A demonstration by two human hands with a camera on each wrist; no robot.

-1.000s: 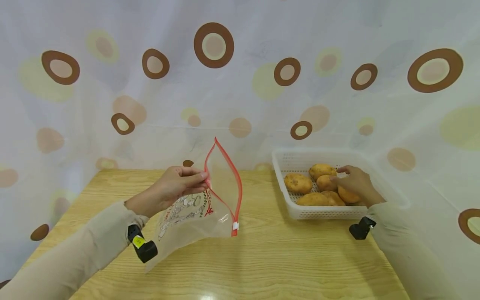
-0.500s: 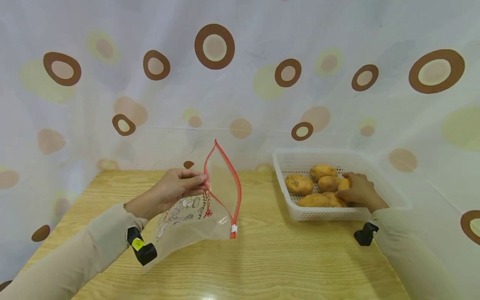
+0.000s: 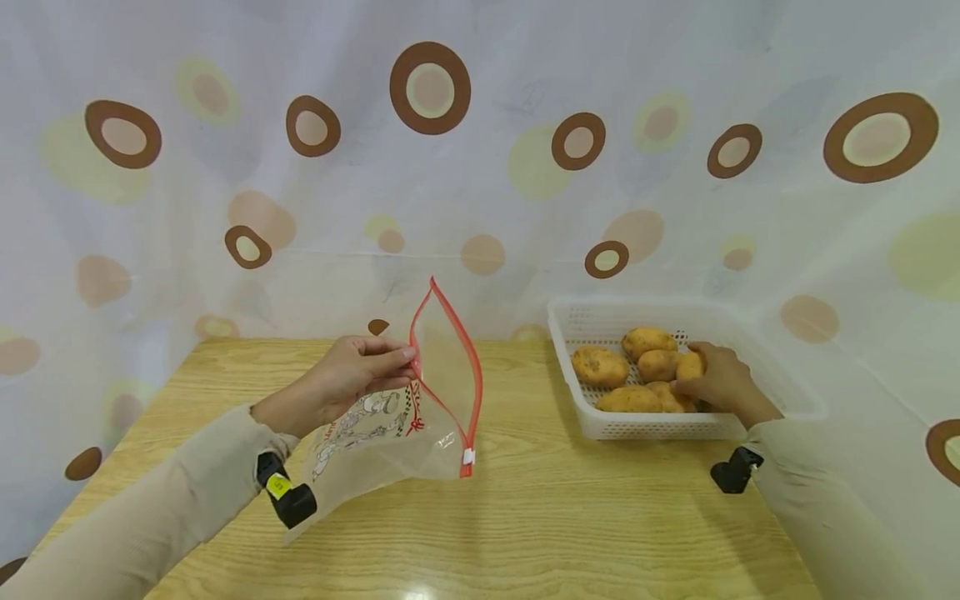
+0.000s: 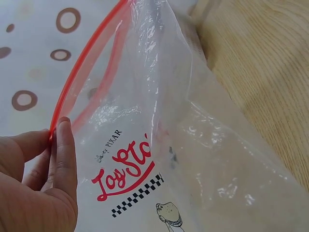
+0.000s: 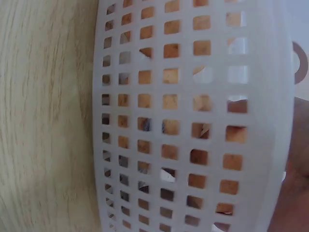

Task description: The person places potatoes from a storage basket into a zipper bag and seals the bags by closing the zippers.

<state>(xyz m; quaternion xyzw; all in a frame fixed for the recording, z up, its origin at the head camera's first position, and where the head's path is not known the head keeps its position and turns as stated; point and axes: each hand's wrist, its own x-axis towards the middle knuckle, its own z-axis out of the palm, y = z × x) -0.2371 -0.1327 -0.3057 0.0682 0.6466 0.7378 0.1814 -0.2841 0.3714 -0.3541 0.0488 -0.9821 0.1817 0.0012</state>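
Note:
A clear zip bag [image 3: 367, 467] with a red closure hangs gaping in the head view. My left hand [image 3: 341, 377] pinches its red rim between thumb and fingers. Up close in the left wrist view, the fingers of that hand [image 4: 46, 174] hold the edge of the bag [image 4: 217, 145], which bears red lettering and a drawing. Over at the right, my right hand [image 3: 729, 382] is inside a white basket [image 3: 652, 429], its fingers curled round a potato [image 3: 689, 365]. Several other potatoes [image 3: 600, 367] lie beside it. The basket wall [image 5: 263, 96] mostly hides that grip in the right wrist view.
A wooden table [image 3: 540, 525] bears the basket near its back right. Behind it hangs a pale curtain [image 3: 480, 192] with brown ring patterns, which also runs along the right side. A white slider [image 3: 468, 457] sits at the bag's lower corner.
My right hand has moved lower and slightly right in the basket and taken hold of a potato at the right of the pile. My left hand and the bag have barely moved.

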